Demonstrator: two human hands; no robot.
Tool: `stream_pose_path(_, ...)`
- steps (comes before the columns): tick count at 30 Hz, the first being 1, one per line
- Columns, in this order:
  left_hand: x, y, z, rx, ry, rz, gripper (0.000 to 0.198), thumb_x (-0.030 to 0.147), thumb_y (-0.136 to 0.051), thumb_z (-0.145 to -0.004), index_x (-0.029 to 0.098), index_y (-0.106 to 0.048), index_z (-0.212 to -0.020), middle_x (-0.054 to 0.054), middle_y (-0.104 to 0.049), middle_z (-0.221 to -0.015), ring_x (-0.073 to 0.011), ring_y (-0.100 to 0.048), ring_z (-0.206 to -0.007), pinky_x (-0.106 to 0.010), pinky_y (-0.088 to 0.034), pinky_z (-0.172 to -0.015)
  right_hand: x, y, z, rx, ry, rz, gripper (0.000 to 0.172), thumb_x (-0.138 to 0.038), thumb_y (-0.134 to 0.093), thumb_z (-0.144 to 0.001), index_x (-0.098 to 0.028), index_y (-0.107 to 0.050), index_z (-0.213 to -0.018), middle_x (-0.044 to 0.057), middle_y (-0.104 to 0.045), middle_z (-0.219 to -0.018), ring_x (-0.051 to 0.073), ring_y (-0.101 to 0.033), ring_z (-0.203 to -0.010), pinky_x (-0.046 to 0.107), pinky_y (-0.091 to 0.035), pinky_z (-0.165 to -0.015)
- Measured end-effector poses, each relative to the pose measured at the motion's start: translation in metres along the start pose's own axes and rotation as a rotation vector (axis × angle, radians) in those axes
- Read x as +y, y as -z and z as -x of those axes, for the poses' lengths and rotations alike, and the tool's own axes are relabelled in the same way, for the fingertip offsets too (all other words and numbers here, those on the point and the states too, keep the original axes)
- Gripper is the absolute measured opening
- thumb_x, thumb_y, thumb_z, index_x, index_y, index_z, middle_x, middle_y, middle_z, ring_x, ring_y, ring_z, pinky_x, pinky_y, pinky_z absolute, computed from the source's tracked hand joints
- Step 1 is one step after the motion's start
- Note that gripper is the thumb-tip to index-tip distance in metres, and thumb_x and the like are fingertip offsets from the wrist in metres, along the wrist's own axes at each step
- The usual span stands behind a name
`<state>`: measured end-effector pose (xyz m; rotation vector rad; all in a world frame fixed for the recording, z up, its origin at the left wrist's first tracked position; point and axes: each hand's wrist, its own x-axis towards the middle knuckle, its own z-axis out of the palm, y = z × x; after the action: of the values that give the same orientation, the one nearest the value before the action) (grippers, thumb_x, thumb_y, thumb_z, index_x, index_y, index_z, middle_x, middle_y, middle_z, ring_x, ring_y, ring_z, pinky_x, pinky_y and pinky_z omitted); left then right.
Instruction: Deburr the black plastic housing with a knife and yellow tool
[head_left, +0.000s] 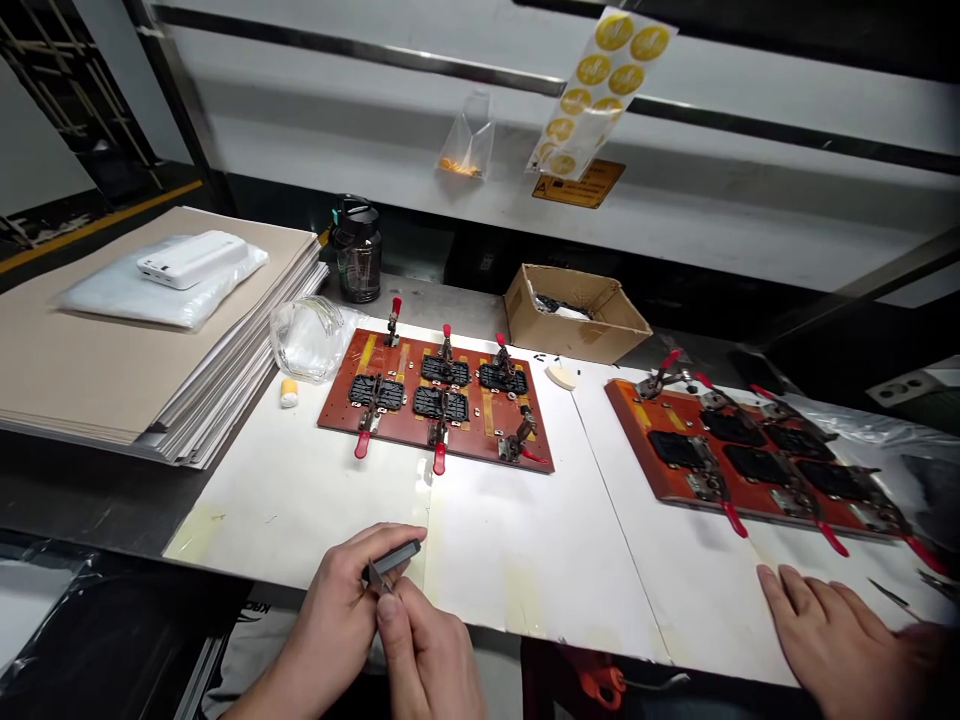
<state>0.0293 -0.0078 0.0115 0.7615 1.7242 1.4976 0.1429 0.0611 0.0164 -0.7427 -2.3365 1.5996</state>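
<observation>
My left hand [337,615] is closed around a small dark grey tool [396,557] at the near edge of the white table sheet [517,560]. My right hand [427,650] pinches at the tool's lower end with thumb and forefinger; what is between them is too small to make out. Beyond my hands lies a red-brown jig board [337,405] with black parts held under red-handled toggle clamps. A second similar jig board [637,425] lies to the right.
Another person's hand [840,640] rests flat at the bottom right, near tweezers [889,597]. An open cardboard box [574,315], a dark jar [357,250], a crumpled clear bag [307,335] and a stack of board sheets [135,350] carrying a white device [191,258] ring the back and left.
</observation>
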Motion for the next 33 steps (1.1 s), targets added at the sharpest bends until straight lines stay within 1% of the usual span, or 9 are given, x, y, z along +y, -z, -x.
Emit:
stream_pose_path(4,0.002,0.0,-0.001,0.006,0.002,-0.008,0.039,0.012,-0.053,-0.088,0.026,-0.073,-0.118,-0.005,-0.07,-0.126,-0.0208,-0.065,-0.116,-0.029,-0.051,-0.1,-0.001,0.004,-0.003,0.006,0.013,0.05,0.045,-0.05,-0.035,-0.105,-0.021,-0.057,-0.079,-0.002,-0.052,-0.059,0.012,-0.044,-0.049,0.027,-0.022,-0.051)
stream_pose_path(13,-0.005,-0.007,0.001,0.086,0.008,0.052,0.041,0.01,-0.054,-0.085,0.026,-0.072,-0.118,-0.005,-0.07,-0.127,-0.0207,-0.065,-0.117,-0.029,-0.052,-0.1,-0.003,0.005,-0.004,0.036,0.005,0.092,0.046,-0.05,-0.034,-0.105,-0.021,-0.056,-0.077,-0.002,-0.054,-0.06,0.013,-0.045,-0.05,0.026,-0.023,-0.051)
stream_pose_path(18,0.001,-0.008,-0.001,0.113,0.016,0.045,0.045,0.006,-0.052,-0.081,0.026,-0.073,-0.116,-0.003,-0.071,-0.124,-0.0185,-0.066,-0.115,-0.025,-0.052,-0.098,-0.004,0.01,-0.006,0.042,-0.053,0.05,0.046,-0.054,-0.033,-0.104,-0.022,-0.044,-0.073,-0.004,-0.043,-0.059,0.012,-0.035,-0.052,0.028,-0.02,-0.053)
stream_pose_path(23,0.006,-0.007,0.0,0.176,-0.034,-0.036,0.024,0.026,-0.058,-0.093,0.026,-0.075,-0.11,-0.004,-0.074,-0.116,-0.0184,-0.067,-0.113,-0.025,-0.051,-0.102,0.017,0.029,-0.014,0.086,-0.201,-0.1,0.05,-0.061,-0.033,-0.103,-0.023,-0.033,-0.071,-0.005,-0.033,-0.064,0.013,-0.031,-0.059,0.026,-0.022,-0.055)
stream_pose_path(25,0.006,-0.007,0.0,0.165,-0.034,-0.057,0.024,0.033,-0.059,-0.095,0.026,-0.076,-0.111,-0.004,-0.074,-0.118,-0.0192,-0.067,-0.113,-0.027,-0.05,-0.103,0.024,0.037,-0.019,0.129,-0.259,-0.23,0.051,-0.063,-0.032,-0.102,-0.023,-0.033,-0.071,-0.005,-0.031,-0.065,0.013,-0.03,-0.06,0.025,-0.025,-0.054)
stream_pose_path(27,0.004,-0.008,-0.001,0.15,-0.011,-0.069,0.026,0.034,-0.058,-0.096,0.026,-0.075,-0.113,-0.006,-0.073,-0.121,-0.0202,-0.066,-0.115,-0.028,-0.049,-0.104,0.024,0.043,-0.024,0.176,-0.251,-0.322,0.049,-0.063,-0.038,-0.101,-0.023,-0.039,-0.074,-0.005,-0.034,-0.068,0.013,-0.032,-0.061,0.024,-0.029,-0.056)
stream_pose_path(29,0.003,-0.009,-0.002,0.122,0.014,-0.068,0.027,0.033,-0.058,-0.096,0.026,-0.074,-0.116,-0.006,-0.071,-0.124,-0.0211,-0.065,-0.116,-0.029,-0.049,-0.105,0.016,0.046,-0.027,0.199,-0.189,-0.357,0.04,-0.06,-0.051,-0.097,-0.021,-0.052,-0.088,-0.005,-0.04,-0.071,0.013,-0.037,-0.064,0.023,-0.033,-0.058)
stream_pose_path(31,0.003,-0.01,-0.003,0.083,0.034,-0.053,0.028,0.033,-0.058,-0.096,0.027,-0.073,-0.118,-0.006,-0.07,-0.127,-0.0216,-0.064,-0.117,-0.03,-0.049,-0.105,0.006,0.046,-0.029,0.172,-0.13,-0.369,0.037,-0.054,-0.062,-0.093,-0.021,-0.059,-0.108,-0.005,-0.047,-0.074,0.013,-0.043,-0.066,0.023,-0.037,-0.062)
stream_pose_path(33,0.004,-0.012,-0.003,0.053,0.05,-0.031,0.03,0.033,-0.058,-0.096,0.028,-0.072,-0.122,-0.005,-0.07,-0.127,-0.0219,-0.063,-0.117,-0.031,-0.048,-0.106,-0.001,0.044,-0.031,0.116,-0.101,-0.396,0.034,-0.05,-0.065,-0.092,-0.02,-0.065,-0.109,-0.003,-0.055,-0.075,0.014,-0.05,-0.069,0.023,-0.041,-0.065)
